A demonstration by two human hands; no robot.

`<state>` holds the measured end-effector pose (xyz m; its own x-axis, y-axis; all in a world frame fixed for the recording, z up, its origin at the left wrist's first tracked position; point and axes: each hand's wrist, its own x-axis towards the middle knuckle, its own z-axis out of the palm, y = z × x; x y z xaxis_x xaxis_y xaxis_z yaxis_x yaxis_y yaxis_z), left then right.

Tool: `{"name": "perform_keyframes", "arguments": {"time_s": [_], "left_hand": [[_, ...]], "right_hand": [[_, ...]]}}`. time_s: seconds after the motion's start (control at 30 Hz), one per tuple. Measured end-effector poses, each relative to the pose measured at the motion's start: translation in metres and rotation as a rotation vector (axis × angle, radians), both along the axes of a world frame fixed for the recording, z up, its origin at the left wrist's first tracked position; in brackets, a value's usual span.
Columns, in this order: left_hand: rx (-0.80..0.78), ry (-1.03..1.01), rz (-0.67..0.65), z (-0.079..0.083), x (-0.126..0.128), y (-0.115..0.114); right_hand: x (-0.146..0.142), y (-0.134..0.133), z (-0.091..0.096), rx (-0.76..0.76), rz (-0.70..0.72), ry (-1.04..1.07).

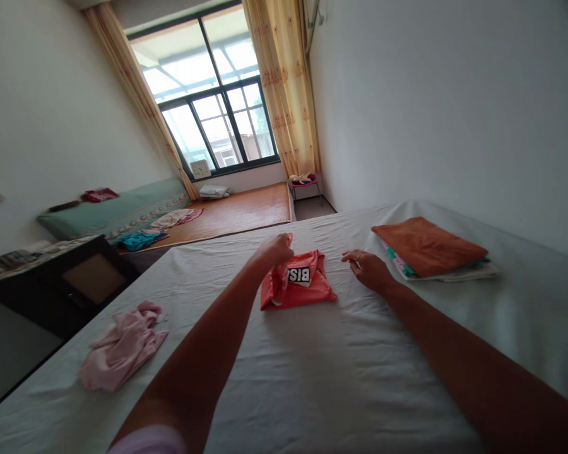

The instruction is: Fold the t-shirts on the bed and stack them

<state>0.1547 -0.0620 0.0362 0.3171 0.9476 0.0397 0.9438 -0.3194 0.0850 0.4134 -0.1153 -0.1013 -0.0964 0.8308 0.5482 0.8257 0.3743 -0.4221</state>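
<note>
A coral-red shirt (pixel 310 287), partly folded into a small bundle, lies on the white bed sheet (pixel 303 378). Black-and-white lettering shows on its upper face. My left hand (pixel 278 249) is closed on the shirt's left part and lifts a bit of the cloth. To the right of the shirt, apart from it, my right hand (pixel 368 268) hovers low over the sheet with its fingers loosely bent and nothing visible in them. A crumpled pink garment (pixel 123 350) lies left of my left forearm.
A stack of folded cloth, brown piece (pixel 430 246) on top, lies at the right near the wall. Beyond the bed are a dark cabinet (pixel 57 284), a wooden bed surface (pixel 236 211) with a teal cloth (pixel 142 239), and a stool (pixel 305 181) below the curtain.
</note>
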Motion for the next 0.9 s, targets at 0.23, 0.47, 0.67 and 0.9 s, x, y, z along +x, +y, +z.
{"name": "perform_keyframes", "arguments": {"time_s": [0.23,0.47,0.67,0.9], "left_hand": [[-0.077,0.015,-0.118,-0.049,0.074,-0.010],[0.059,-0.258,-0.181,-0.059,0.045,-0.004],[0.159,-0.308,-0.368,-0.083,-0.034,0.009],[0.156,-0.232,-0.403,-0.127,-0.053,-0.001]], "right_hand": [[0.008,0.003,0.000,-0.080,-0.014,0.003],[0.004,-0.001,0.004,-0.063,-0.038,-0.032],[-0.031,-0.018,0.029,0.119,-0.021,0.012],[-0.122,-0.018,0.041,-0.040,0.239,-0.190]]}}
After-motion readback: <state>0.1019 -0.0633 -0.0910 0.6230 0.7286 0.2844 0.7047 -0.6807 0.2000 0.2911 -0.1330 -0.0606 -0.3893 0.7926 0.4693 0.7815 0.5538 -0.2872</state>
